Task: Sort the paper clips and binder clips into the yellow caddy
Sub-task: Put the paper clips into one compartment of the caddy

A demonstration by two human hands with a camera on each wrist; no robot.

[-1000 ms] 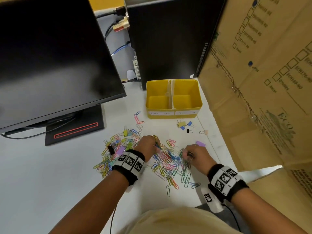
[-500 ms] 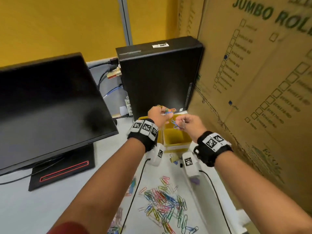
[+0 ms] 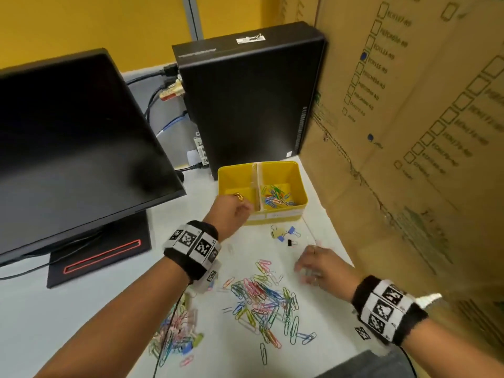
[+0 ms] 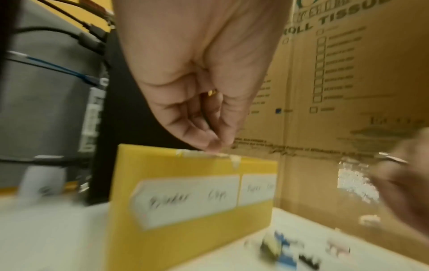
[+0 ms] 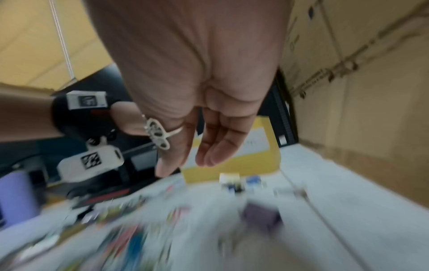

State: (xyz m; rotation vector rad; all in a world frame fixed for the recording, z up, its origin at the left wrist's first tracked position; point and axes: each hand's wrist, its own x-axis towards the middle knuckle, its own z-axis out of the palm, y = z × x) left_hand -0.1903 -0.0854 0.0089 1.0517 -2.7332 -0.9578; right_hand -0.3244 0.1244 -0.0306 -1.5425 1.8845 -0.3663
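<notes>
The yellow caddy (image 3: 275, 167) stands in front of the black computer case, split into two compartments with paper labels on its front (image 4: 192, 194). Several coloured paper clips (image 3: 275, 197) lie in its right compartment. My left hand (image 3: 246, 207) hovers at the caddy's front left rim, fingers loosely curled (image 4: 213, 144), with nothing seen in them. My right hand (image 3: 300, 268) hangs over the table right of the main paper clip pile (image 3: 261, 304), fingers straight (image 5: 204, 159) and empty. A few binder clips (image 3: 283, 234) lie just in front of the caddy.
A second heap of paper clips (image 3: 177, 331) lies under my left forearm. A black monitor (image 3: 68, 137) on its stand fills the left. A tall cardboard box (image 3: 409, 132) walls off the right. A blurred purple object (image 5: 260, 216) sits below my right hand.
Half a second ago both hands held paper clips above the caddy. Those clips now lie in the right compartment; both hands have dropped, empty, the right one back toward the pile.
</notes>
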